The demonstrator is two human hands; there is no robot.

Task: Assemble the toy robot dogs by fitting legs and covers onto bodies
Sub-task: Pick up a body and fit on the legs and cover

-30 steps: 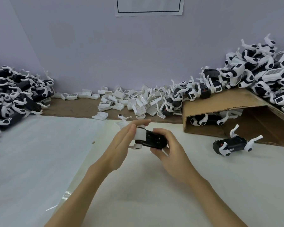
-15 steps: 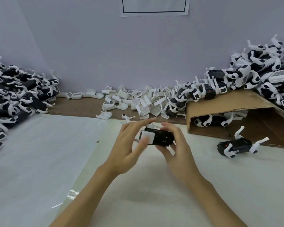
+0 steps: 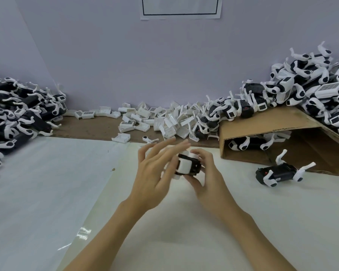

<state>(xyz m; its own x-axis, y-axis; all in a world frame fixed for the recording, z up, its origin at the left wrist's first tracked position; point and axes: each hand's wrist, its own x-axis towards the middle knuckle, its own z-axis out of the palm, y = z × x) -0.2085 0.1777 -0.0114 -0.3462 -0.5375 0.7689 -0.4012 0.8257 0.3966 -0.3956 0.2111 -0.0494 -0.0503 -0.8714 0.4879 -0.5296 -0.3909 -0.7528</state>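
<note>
Body [image 3: 188, 167], light stiff plastic, sits gripped in right hand [image 3: 205, 173]; left hand [image 3: 155, 173] at nine o'clock, fingers spread, blurred; best held by its sides.

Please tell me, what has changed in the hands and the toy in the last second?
The left hand opened its fingers and now only touches the toy dog body, which has been turned so its white cover faces the camera. The right hand still grips the body. The lone dog on the table stayed put.
</note>
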